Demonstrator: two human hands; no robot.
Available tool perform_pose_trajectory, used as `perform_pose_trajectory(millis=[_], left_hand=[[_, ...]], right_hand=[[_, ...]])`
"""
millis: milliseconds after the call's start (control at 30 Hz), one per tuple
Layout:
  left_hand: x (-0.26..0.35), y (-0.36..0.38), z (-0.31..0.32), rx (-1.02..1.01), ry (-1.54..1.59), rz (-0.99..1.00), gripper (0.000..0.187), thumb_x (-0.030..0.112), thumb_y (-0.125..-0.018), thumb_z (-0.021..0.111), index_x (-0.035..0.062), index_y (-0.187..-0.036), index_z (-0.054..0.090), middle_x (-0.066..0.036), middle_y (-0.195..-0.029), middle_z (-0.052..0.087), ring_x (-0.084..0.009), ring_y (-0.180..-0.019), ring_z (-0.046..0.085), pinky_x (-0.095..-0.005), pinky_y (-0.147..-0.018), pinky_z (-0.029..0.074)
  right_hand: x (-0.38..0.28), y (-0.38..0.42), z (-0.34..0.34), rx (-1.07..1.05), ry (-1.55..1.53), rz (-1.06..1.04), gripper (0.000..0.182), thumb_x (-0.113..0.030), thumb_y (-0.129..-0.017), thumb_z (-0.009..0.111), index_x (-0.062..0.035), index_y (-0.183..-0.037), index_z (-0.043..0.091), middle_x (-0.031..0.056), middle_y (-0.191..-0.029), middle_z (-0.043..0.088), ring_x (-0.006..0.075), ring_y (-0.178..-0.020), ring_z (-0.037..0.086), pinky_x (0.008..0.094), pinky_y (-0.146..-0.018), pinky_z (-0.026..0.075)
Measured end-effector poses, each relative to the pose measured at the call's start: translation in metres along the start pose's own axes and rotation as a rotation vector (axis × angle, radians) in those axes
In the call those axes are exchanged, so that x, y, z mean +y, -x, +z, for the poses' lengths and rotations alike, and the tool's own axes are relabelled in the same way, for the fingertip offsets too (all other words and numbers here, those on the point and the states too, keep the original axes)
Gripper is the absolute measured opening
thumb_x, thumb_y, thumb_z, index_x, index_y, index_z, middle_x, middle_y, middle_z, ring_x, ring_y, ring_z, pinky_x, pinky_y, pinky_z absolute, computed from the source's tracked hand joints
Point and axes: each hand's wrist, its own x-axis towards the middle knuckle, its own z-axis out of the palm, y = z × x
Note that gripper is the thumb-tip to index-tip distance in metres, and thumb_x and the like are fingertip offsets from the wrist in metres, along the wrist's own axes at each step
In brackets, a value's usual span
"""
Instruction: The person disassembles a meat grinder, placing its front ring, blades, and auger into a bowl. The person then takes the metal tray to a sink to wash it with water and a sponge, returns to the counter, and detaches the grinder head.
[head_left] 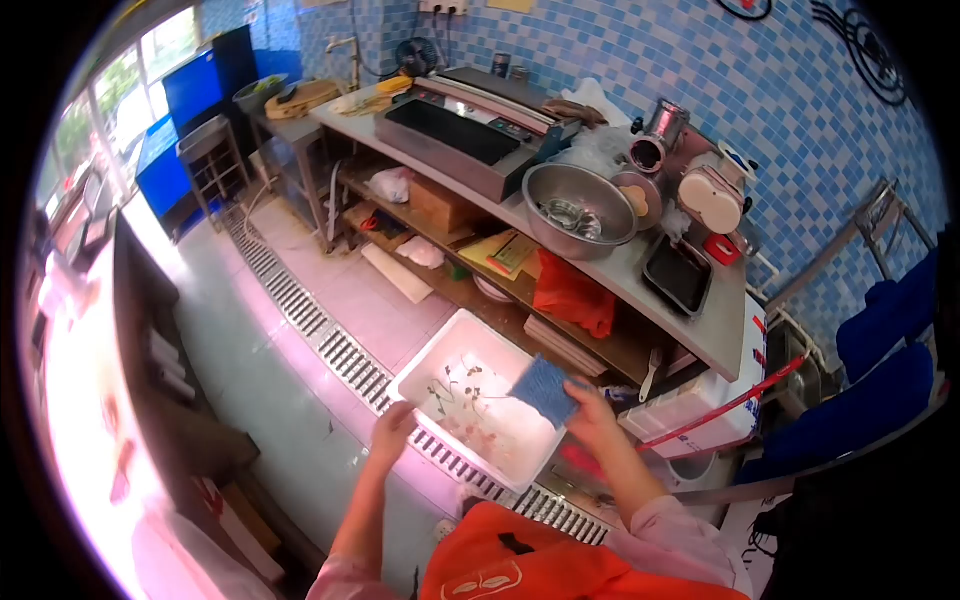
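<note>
A white plastic tub [432,357] with scraps and pinkish residue inside sits on the floor over a drain grate [340,350]. My left hand [392,428] grips the tub's near-left rim. My right hand [592,418] holds a blue scouring cloth [545,388] at the tub's right edge, over the inside. An orange apron shows at the bottom of the view.
A steel worktable [640,275] stands behind the tub with a big metal bowl [580,208], a black tray [680,272], a grinder [660,135] and a sealing machine [470,125]. A red bag [572,295] hangs on the lower shelf. A white crate [700,410] is at the right.
</note>
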Motion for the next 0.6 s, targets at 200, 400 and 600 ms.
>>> perform_pose_trajectory(millis=[200,400,600], left_hand=[[0.090,-0.095,0.044,-0.413,-0.106,0.152,0.023,0.012,-0.085,0.057,-0.0008,-0.103,0.056,-0.007,-0.096,0.060,-0.0139,-0.092,0.056,-0.0251,-0.080,0.044],[-0.025,-0.109,-0.041,-0.261,-0.426,0.085,0.020,0.013,-0.079,0.059,-0.0010,-0.094,0.060,-0.013,-0.086,0.063,-0.0225,-0.078,0.062,-0.0304,-0.070,0.049],[-0.024,-0.101,-0.119,0.026,-0.018,-0.652,0.018,0.012,-0.078,0.058,0.0009,-0.093,0.059,-0.010,-0.077,0.063,-0.0172,-0.066,0.061,-0.0281,-0.056,0.047]], right_hand=[[-0.126,-0.072,0.074,0.072,-0.027,-0.328,0.020,-0.009,-0.084,0.053,-0.0032,-0.102,0.047,0.0119,-0.098,0.057,0.0290,-0.088,0.058,0.0507,-0.077,0.049],[-0.263,-0.187,0.050,0.122,-0.146,-0.587,0.019,-0.013,-0.087,0.047,-0.0023,-0.103,0.050,0.0117,-0.098,0.057,0.0255,-0.091,0.057,0.0431,-0.079,0.048],[-0.332,-0.247,0.083,0.218,-0.355,-0.827,0.027,-0.022,-0.090,0.045,-0.0032,-0.108,0.049,0.0099,-0.105,0.055,0.0240,-0.098,0.054,0.0438,-0.089,0.041]])
